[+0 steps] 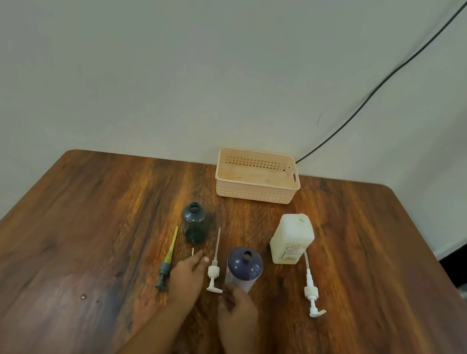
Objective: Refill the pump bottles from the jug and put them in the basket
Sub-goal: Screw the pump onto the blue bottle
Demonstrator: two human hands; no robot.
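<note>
With both pump bottles uncapped and the basket (255, 193) at 12 o'clock empty, the right hand (238, 314) gripped the purple bottle (244, 267), the left hand (187, 277) lay open, and the jug (292, 239) waited at 2 o'clock.

Two bare forearms enter from the bottom edge, no sleeves visible up to the frame edge. Left hand (187, 279) and right hand (238, 311) both bare: no gloves, rings, watch or wristbands seen. Short, unpainted nail visible on one left fingertip (205, 259). Right hand's fingers slightly motion-blurred, nails not readable. Nothing else of the person in view.
</note>
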